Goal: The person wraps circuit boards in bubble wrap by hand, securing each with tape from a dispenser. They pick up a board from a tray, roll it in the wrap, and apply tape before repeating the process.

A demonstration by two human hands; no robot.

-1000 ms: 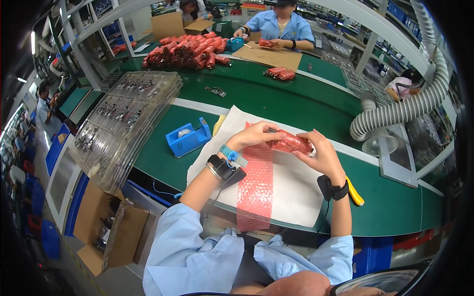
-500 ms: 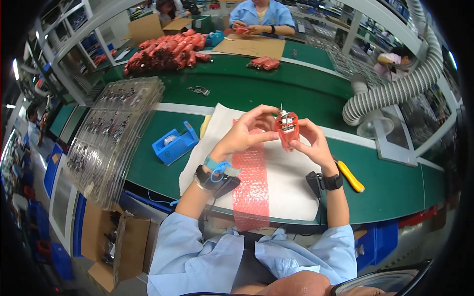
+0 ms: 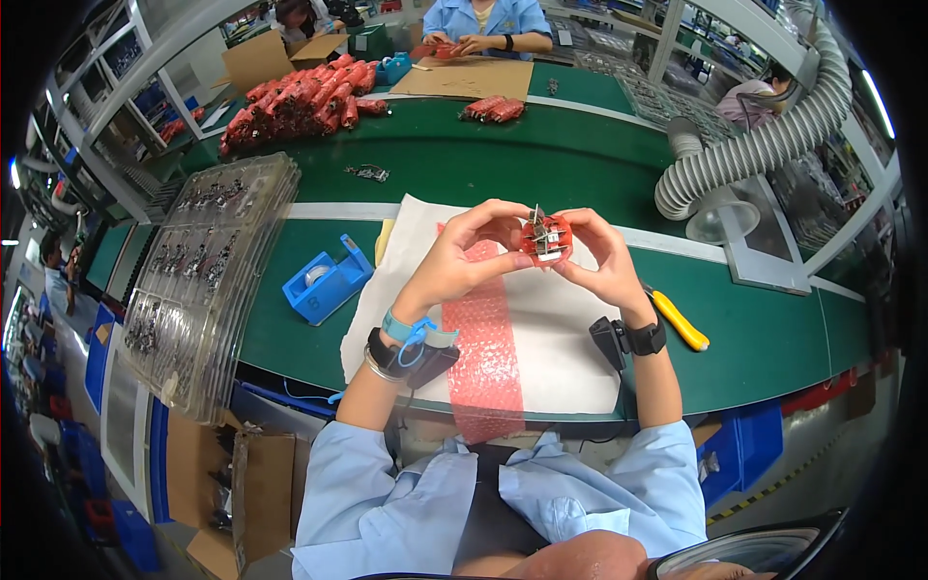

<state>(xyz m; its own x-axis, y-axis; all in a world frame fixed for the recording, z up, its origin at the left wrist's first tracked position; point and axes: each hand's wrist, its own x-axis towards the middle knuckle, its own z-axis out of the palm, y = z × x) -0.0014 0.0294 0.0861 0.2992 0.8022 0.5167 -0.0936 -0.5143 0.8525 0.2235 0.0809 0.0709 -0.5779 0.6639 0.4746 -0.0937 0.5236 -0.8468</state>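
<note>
Above a green workbench (image 3: 764, 333) with white paper sheet (image 3: 570, 362) and translucent red bubble-wrap strip (image 3: 483, 343), left hand (image 3: 462, 259) and right hand (image 3: 601, 261) pinch a red-wrapped metal-and-white bundle (image 3: 547, 240), swung from sideways to end-on, exposing its unwrapped end.

Red plastic-wrapped bundle with silvery and white parts at its end (image 3: 548, 241): lengthwise across the view a second ago, now turned end-on. Bare left hand (image 3: 459, 259) and bare right hand (image 3: 603, 259) drawn closer together around it. Blue-shirted co-worker's hands (image 3: 474, 43): apart earlier, now together. View shifted; co-worker's head out of frame.
</note>
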